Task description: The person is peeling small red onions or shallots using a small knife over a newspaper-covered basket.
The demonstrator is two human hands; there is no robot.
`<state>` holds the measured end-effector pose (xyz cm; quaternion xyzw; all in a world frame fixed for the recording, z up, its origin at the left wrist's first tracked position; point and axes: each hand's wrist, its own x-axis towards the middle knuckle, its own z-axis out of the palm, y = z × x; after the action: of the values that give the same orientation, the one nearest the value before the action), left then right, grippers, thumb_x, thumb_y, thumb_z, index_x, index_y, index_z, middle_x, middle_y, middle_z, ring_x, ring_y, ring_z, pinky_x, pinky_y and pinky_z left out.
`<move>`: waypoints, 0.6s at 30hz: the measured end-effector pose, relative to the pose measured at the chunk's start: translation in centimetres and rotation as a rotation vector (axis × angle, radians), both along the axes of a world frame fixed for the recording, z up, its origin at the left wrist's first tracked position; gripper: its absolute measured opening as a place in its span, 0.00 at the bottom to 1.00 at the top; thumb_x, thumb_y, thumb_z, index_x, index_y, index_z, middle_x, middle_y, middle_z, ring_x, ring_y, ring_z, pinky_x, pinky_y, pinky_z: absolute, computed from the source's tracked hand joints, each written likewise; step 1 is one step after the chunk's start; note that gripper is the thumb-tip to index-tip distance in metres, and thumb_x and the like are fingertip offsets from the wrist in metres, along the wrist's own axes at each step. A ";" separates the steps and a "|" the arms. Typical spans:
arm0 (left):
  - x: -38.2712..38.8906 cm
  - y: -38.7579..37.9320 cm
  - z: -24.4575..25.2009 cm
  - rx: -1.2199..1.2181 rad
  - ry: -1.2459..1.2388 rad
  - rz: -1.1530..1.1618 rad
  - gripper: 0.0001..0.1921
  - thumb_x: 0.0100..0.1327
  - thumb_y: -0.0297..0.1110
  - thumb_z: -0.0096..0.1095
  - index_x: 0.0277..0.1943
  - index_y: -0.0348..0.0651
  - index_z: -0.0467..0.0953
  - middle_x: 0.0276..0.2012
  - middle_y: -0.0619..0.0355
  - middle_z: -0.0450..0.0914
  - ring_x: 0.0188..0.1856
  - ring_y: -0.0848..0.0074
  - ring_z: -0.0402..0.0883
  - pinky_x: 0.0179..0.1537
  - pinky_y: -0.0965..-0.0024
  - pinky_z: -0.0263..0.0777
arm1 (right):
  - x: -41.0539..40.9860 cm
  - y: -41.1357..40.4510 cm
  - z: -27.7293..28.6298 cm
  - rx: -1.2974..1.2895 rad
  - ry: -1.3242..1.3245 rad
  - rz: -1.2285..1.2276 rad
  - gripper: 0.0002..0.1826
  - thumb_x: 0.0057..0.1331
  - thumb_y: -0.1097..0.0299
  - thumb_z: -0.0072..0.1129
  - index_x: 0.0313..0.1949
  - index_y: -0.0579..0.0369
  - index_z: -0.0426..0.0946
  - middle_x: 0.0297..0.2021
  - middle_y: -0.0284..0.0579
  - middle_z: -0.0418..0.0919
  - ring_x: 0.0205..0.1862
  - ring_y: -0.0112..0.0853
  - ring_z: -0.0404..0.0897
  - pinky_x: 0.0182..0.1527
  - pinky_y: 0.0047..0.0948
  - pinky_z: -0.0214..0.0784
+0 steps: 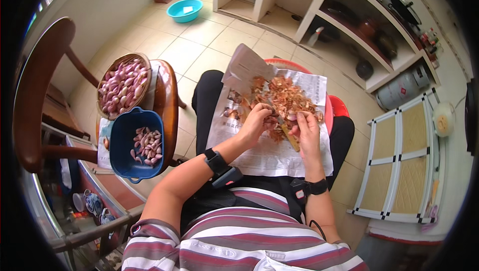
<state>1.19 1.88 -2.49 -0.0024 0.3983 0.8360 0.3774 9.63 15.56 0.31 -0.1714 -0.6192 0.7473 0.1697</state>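
On my lap, spread newspaper (254, 158) bears a heap of coppery dry skins (286, 91), apparently from shallots. My left hand (257, 124) is over the heap with fingertips pinched together; the small dark bit at them is too blurred to name. My right hand (307, 132) pinches a pinkish shallot bulb (292, 116) between thumb and finger. A small knife with a yellow handle (290, 138) slants between my hands, its handle against my right fingers. Its blade points towards the far left, partly hidden by my left hand.
To my left, a wooden chair (169, 102) carries a woven basket of pink shallots (125, 84) and a blue basin (119, 158) with smaller bulbs. A red-pink basin (329, 115) sits under the newspaper. A turquoise basin (183, 17), shelving (307, 28) and gas cylinder (400, 89) stand beyond.
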 end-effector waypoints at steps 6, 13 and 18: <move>1.4 0.6 1.4 -0.062 0.231 -0.153 0.10 0.63 0.32 0.59 0.45 0.42 0.70 0.35 0.64 0.75 0.31 0.86 0.69 0.32 0.82 0.63 | 0.1 -0.2 -0.1 0.117 -0.010 0.008 0.08 0.69 0.67 0.47 0.40 0.60 0.69 0.29 0.36 0.76 0.21 0.16 0.71 0.24 0.15 0.69; 1.2 0.3 1.1 -0.112 0.315 -0.102 0.09 0.65 0.35 0.57 0.43 0.41 0.73 0.32 0.66 0.76 0.30 0.88 0.70 0.32 0.83 0.63 | 0.5 -0.2 0.9 0.559 -0.093 0.018 0.09 0.66 0.67 0.53 0.37 0.60 0.74 0.28 0.35 0.77 0.23 0.17 0.71 0.26 0.17 0.65; 1.0 0.4 0.6 -0.009 0.293 -0.173 0.09 0.66 0.32 0.54 0.46 0.39 0.73 0.36 0.65 0.77 0.33 0.87 0.71 0.36 0.82 0.65 | 0.7 -0.3 1.1 0.374 -0.078 0.012 0.09 0.66 0.67 0.53 0.38 0.62 0.73 0.28 0.34 0.77 0.25 0.16 0.71 0.27 0.16 0.65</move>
<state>2.18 2.26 -1.89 0.1522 0.4517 0.7898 0.3859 10.33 15.26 1.46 -0.1620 -0.7543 0.6130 0.1702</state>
